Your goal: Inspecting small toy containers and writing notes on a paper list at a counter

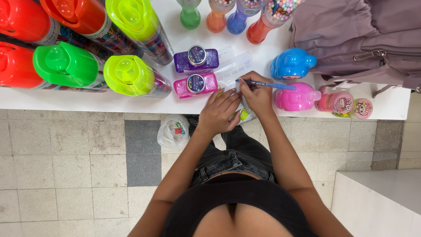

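Hands at the near edge of the white desk (87, 103): we see the right hand (258, 94) pinching a blue pen (267, 84) between thumb and fingers, its tip pointing left onto a small white label strip (232, 72). The left hand (218, 112) lies with its fingers together and pressed flat on a small package with a yellow-green part (244, 115) at the desk edge; what kind of package it is, we cannot tell.

Just left of the pen tip lies a pink glitter case (196, 84) with a round silver-rimmed label on top; a purple glitter case (196, 59) of the same shape lies just behind it. To the right of the right hand stand a pink elephant-shaped container (297, 97) and, behind it, a blue one (291, 64). Two small pink tubs (346, 105) with round cartoon labels lie further right.

On the left, large tubes with red, green and yellow caps (127, 75) lie on their sides. A grey bag (359, 35) occupies the far right corner. A clear plastic bag (174, 131) lies on the tiled floor below.
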